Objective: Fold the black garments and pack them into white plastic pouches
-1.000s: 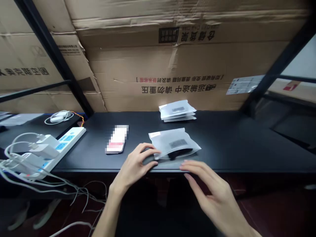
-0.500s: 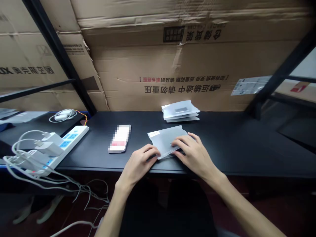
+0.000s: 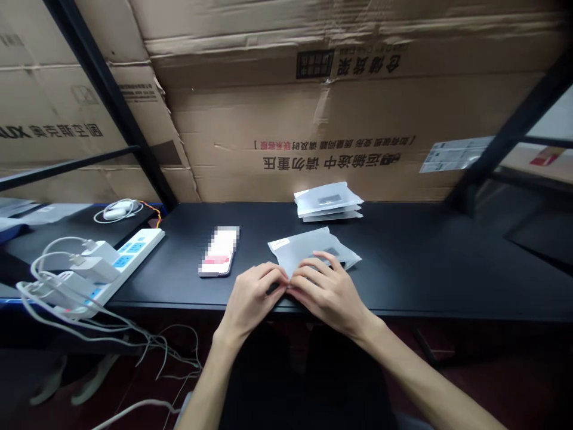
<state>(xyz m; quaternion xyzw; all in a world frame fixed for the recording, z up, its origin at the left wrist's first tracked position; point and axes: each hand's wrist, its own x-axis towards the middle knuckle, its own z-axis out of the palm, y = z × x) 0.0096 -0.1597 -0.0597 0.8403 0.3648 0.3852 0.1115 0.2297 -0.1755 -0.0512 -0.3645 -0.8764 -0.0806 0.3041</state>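
Note:
A frosted plastic bag [image 3: 298,248] with a small white label lies near the front edge of the black table, and a dark flat item shows through it. At its near left corner, my left hand [image 3: 257,289] pinches the bag's edge between thumb and fingers. My right hand [image 3: 329,292] meets it there, its thumb and index finger closed on the same edge while the other fingers lie over the bag. Behind it sits a stack of similar frosted bags [image 3: 329,203], against the cardboard.
On the left of the table [image 3: 430,263] lies a phone [image 3: 219,251] with a blurred screen. A white power strip [image 3: 134,245] with chargers and cables runs along the left edge. Cardboard [image 3: 286,107] stands behind, between black metal posts [image 3: 111,101].
My right hand has slid left across the bag to its near left corner, beside my left hand. The bag's right part and dark item are now uncovered.

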